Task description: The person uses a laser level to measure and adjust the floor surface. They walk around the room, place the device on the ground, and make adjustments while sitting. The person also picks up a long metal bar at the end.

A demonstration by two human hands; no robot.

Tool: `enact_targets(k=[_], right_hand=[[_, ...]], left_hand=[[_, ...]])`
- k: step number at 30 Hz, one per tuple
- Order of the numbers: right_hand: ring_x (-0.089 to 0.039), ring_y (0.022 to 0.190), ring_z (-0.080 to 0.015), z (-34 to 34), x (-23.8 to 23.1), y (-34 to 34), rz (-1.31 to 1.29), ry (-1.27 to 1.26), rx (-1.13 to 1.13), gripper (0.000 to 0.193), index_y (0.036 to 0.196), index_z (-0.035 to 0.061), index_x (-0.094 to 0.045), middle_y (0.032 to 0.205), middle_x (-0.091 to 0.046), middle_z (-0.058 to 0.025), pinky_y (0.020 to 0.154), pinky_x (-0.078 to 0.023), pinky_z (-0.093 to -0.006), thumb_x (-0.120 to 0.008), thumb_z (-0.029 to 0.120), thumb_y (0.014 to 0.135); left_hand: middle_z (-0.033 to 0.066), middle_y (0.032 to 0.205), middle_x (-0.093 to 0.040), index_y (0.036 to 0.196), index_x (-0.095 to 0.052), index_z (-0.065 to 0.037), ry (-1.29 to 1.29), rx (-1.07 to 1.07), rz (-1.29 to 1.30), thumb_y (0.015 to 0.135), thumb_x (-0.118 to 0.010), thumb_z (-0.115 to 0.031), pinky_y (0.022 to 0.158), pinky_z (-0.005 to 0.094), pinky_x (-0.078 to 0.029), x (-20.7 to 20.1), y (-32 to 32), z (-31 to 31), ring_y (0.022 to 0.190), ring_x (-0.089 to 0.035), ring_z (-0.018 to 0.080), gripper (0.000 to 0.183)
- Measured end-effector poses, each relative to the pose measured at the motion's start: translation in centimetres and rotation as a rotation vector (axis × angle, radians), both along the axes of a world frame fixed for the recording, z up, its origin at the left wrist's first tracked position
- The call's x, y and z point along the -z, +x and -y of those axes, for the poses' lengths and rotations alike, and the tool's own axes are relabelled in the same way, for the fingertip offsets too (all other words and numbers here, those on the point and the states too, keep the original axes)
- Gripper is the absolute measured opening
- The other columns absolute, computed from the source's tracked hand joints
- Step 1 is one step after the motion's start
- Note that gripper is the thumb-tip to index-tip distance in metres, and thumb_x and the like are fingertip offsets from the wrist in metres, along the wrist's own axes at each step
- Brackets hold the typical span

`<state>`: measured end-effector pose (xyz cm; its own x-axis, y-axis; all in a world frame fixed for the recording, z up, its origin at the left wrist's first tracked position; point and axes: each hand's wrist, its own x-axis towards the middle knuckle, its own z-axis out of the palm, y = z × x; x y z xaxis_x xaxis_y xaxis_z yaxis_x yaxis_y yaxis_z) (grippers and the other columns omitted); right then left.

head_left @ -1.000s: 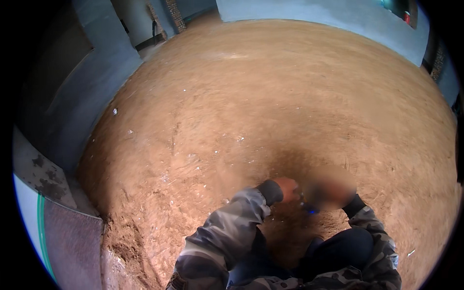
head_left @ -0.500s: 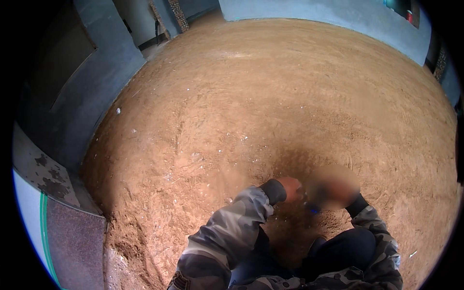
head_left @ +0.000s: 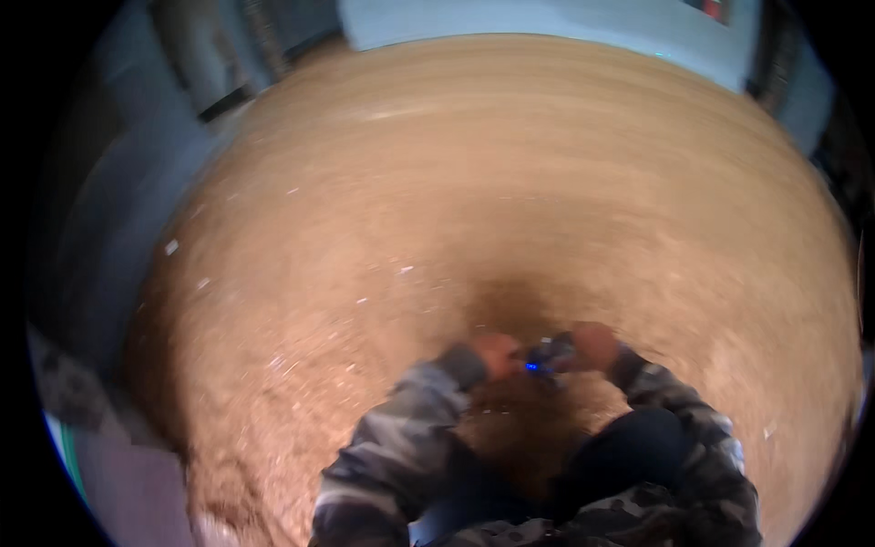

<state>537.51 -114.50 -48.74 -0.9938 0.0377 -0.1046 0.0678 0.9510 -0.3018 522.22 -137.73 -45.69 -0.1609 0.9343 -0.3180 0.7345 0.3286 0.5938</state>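
My right hand (head_left: 594, 346) is closed around a small dark device with a blue light (head_left: 549, 354), held low over the brown ground between my knees. My left hand (head_left: 497, 354) is curled close to the device's left side. Motion smears its fingertips, and what they grip cannot be made out. Both forearms wear camouflage sleeves with dark cuffs.
Loose brown dirt (head_left: 346, 228) with small white bits covers the floor. Grey-blue walls (head_left: 547, 20) stand at the far side and left. A doorway (head_left: 205, 64) opens at the far left. A slab (head_left: 137, 497) lies at the lower left.
The view has shifted and blurred. Both hands now appear farther left in the picture, and my right hand and the device are lower-left of where they were. The blue light shows more brightly.
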Motion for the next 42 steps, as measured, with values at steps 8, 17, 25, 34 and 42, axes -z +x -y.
enact_targets(k=[8,17,25,34,42], right_hand=[[-0.070,0.077,-0.0387,0.2,0.7,-1.0,-0.003,0.027,0.071,0.070,0.077,0.0034,-0.073,0.077,-0.069,-0.0191,0.064,-0.055,-0.0484,-0.069,0.073,0.071],[-0.068,0.081,-0.0399,0.7,1.9,-0.7,-0.037,0.070,0.055,0.068,0.079,0.0002,-0.072,0.085,-0.069,-0.0212,0.067,-0.054,-0.0492,-0.069,0.068,0.074],[-0.063,0.097,-0.0363,1.8,1.4,-1.0,-0.266,0.119,-0.027,0.065,0.106,-0.0011,-0.065,0.104,-0.066,-0.0182,0.083,-0.052,-0.0456,-0.076,0.054,0.074],[-0.062,0.102,-0.0339,2.2,1.7,-0.9,-0.274,0.102,0.007,0.067,0.116,0.0017,-0.061,0.106,-0.064,-0.0152,0.088,-0.051,-0.0441,-0.080,0.048,0.071],[-0.063,0.104,-0.0356,2.4,1.5,-1.0,-0.312,0.078,-0.016,0.060,0.110,0.0024,-0.064,0.108,-0.064,-0.0175,0.085,-0.052,-0.0472,-0.082,0.043,0.070]], left_hand=[[0.0222,0.087,-0.068,0.094,-0.069,-0.002,0.117,-0.030,0.000,0.090,-0.067,-0.039,0.072,0.0447,-0.051,0.6,-1.2,1.1,0.081,-0.067,0.0357,0.037],[0.0227,0.087,-0.068,0.098,-0.070,-0.001,0.043,-0.031,-0.003,0.089,-0.068,-0.039,0.073,0.0426,-0.051,0.4,-1.1,1.0,0.081,-0.067,0.0350,0.040],[0.0201,0.093,-0.071,0.108,-0.072,-0.003,-0.015,-0.050,0.014,0.089,-0.070,-0.040,0.077,0.0402,-0.053,-0.3,-1.0,0.6,0.086,-0.069,0.0326,0.041],[0.0238,0.091,-0.070,0.099,-0.072,0.000,0.004,-0.078,0.014,0.086,-0.070,-0.039,0.079,0.0440,-0.054,0.3,-0.9,0.5,0.088,-0.069,0.0388,0.041],[0.0221,0.092,-0.071,0.106,-0.073,-0.003,-0.008,-0.072,-0.003,0.087,-0.070,-0.038,0.078,0.0417,-0.055,0.6,-1.4,0.7,0.087,-0.070,0.0347,0.040]])
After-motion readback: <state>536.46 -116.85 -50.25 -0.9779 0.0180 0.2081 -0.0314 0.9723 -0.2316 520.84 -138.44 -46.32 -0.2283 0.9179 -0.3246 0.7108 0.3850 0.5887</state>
